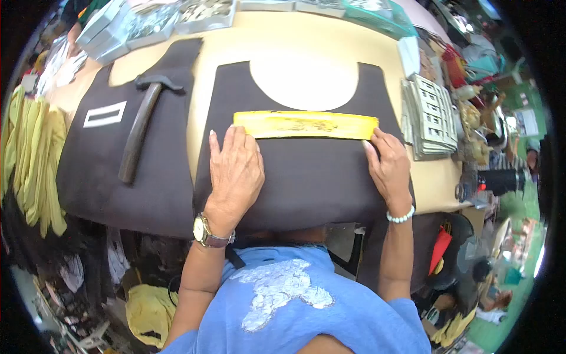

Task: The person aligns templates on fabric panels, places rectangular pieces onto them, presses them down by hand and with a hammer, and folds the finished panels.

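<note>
A yellow strip (306, 125) with dark marks lies level across a dark cloth piece (295, 177) that has a rounded neck cutout. My left hand (237, 168) rests on the cloth, its fingers spread and fingertips at the strip's left end. At the right end, my right hand (389, 165) has its thumb and fingers on the strip's lower corner. To the left is a second dark cloth piece (88, 165), bearing a hammer (140, 124) and a white rectangular frame (105, 114).
Boxes of small metal parts (206, 13) line the table's far edge. Stacked pale cut-out templates (435, 117) stand at the right. Yellow cloths (38, 153) hang at the left. A person's arm (73, 35) shows at the upper left.
</note>
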Motion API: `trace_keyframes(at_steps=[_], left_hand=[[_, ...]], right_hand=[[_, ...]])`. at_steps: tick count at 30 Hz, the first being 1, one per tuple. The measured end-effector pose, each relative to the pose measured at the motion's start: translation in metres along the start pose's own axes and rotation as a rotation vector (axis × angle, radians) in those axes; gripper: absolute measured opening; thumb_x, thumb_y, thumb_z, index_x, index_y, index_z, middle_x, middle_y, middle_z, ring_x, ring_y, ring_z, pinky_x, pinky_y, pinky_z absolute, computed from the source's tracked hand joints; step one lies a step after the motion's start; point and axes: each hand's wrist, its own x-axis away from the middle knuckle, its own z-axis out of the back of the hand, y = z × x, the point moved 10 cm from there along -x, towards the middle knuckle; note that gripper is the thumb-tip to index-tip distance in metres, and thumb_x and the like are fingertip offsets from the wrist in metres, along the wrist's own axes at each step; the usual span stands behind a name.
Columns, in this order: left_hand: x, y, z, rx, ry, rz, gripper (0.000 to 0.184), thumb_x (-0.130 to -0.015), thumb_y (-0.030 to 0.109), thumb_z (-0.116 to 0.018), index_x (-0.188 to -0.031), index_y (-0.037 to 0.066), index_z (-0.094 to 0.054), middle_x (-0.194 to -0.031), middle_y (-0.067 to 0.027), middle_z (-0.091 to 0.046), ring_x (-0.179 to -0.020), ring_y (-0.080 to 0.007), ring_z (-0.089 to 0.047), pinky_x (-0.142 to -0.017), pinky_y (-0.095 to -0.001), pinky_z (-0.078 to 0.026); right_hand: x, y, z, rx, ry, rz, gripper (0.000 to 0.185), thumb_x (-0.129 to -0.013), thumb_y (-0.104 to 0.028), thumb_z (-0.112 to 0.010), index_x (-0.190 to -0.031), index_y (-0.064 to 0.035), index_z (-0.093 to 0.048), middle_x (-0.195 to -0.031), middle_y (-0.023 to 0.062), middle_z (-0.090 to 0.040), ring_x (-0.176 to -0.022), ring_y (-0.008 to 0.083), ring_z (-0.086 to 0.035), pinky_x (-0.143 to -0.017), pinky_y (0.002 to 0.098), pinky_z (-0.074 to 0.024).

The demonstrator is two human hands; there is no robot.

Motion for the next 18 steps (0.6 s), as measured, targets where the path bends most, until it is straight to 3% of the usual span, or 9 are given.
trace_keyframes(at_steps=[2, 3, 6, 8, 10, 12, 14, 17, 18], left_hand=[[-0.014, -0.001, -0.003, 0.082, 0.018, -0.003, 0.034, -0.089, 0.016, -0.05, -0.123, 0.012, -0.052, -0.091, -0.0143, -0.054, -0.096, -0.0332, -0.052, -0.096, -0.0546, -0.034], [-0.013, 0.006, 0.015, -0.046, 0.021, -0.05, 0.033, -0.088, 0.015, -0.05, -0.12, 0.009, -0.053, -0.09, -0.0145, -0.054, -0.095, -0.0321, -0.052, -0.097, -0.054, -0.034], [-0.015, 0.03, 0.011, -0.138, 0.041, -0.086, 0.027, -0.083, 0.013, -0.053, -0.108, 0.002, -0.057, -0.088, -0.0143, -0.055, -0.095, -0.029, -0.052, -0.098, -0.0526, -0.032], [-0.02, 0.037, 0.018, -0.137, 0.114, -0.15, 0.021, -0.084, 0.013, -0.053, -0.102, 0.004, -0.058, -0.089, -0.0134, -0.054, -0.093, -0.0295, -0.052, -0.097, -0.0533, -0.033], [-0.025, 0.046, 0.027, -0.099, 0.213, -0.207, 0.012, -0.083, 0.012, -0.053, -0.088, 0.002, -0.06, -0.088, -0.0125, -0.056, -0.088, -0.0286, -0.054, -0.093, -0.0512, -0.036], [-0.033, 0.049, 0.015, -0.085, 0.095, -0.208, 0.011, -0.082, 0.01, -0.054, -0.081, 0.001, -0.061, -0.086, -0.0127, -0.056, -0.085, -0.0281, -0.056, -0.088, -0.0477, -0.038], [-0.037, 0.051, 0.011, -0.044, 0.072, -0.207, 0.012, -0.079, 0.008, -0.055, -0.074, 0.0, -0.062, -0.08, -0.0134, -0.057, -0.077, -0.0279, -0.059, -0.077, -0.0419, -0.042], [-0.039, 0.048, 0.007, -0.042, 0.005, -0.163, 0.008, -0.077, 0.01, -0.058, -0.078, 0.005, -0.064, -0.081, -0.0082, -0.056, -0.077, -0.0234, -0.058, -0.078, -0.0392, -0.041], [-0.038, 0.048, 0.012, 0.031, 0.077, -0.188, 0.01, -0.077, 0.008, -0.057, -0.073, 0.0, -0.061, -0.079, -0.0141, -0.057, -0.075, -0.0293, -0.059, -0.071, -0.0405, -0.045]], right_hand=[[-0.014, -0.007, -0.002, -0.031, -0.054, -0.089, 0.033, -0.084, -0.028, -0.06, -0.108, -0.0054, -0.059, -0.097, 0.0138, -0.059, -0.088, 0.0267, -0.057, -0.079, 0.0408, -0.0439], [-0.009, -0.021, 0.007, -0.021, 0.031, -0.067, 0.029, -0.085, -0.029, -0.058, -0.103, -0.0064, -0.06, -0.089, 0.0124, -0.056, -0.084, 0.0271, -0.056, -0.075, 0.0404, -0.0432], [-0.011, -0.017, 0.008, 0.138, 0.006, -0.064, 0.026, -0.086, -0.03, -0.056, -0.1, -0.0088, -0.062, -0.087, 0.0121, -0.053, -0.083, 0.0275, -0.056, -0.074, 0.039, -0.0427], [-0.015, -0.015, 0.01, 0.086, -0.067, -0.11, 0.025, -0.087, -0.029, -0.055, -0.098, -0.008, -0.064, -0.091, 0.0128, -0.055, -0.085, 0.0287, -0.057, -0.076, 0.0397, -0.0443], [-0.016, 0.001, 0.015, -0.136, 0.053, -0.112, 0.025, -0.087, -0.027, -0.054, -0.096, -0.0062, -0.064, -0.093, 0.013, -0.056, -0.085, 0.0298, -0.058, -0.077, 0.0398, -0.0455], [-0.021, 0.023, 0.037, -0.306, 0.19, -0.168, 0.021, -0.086, -0.021, -0.055, -0.093, -0.0031, -0.065, -0.094, 0.0133, -0.059, -0.086, 0.0311, -0.059, -0.079, 0.039, -0.0471], [-0.017, 0.063, 0.063, -0.198, 0.379, -0.253, 0.014, -0.082, -0.013, -0.057, -0.089, -0.0027, -0.065, -0.09, 0.0136, -0.06, -0.085, 0.0307, -0.059, -0.078, 0.0386, -0.0471], [0.009, 0.128, 0.095, 0.04, 0.602, -0.455, 0.012, -0.08, -0.01, -0.058, -0.088, -0.0045, -0.066, -0.09, 0.013, -0.061, -0.085, 0.0309, -0.059, -0.076, 0.0383, -0.0469], [0.017, 0.145, 0.101, 0.091, 0.615, -0.51, 0.013, -0.079, -0.012, -0.059, -0.088, -0.005, -0.066, -0.09, 0.0128, -0.061, -0.085, 0.0312, -0.059, -0.076, 0.0387, -0.0468]])
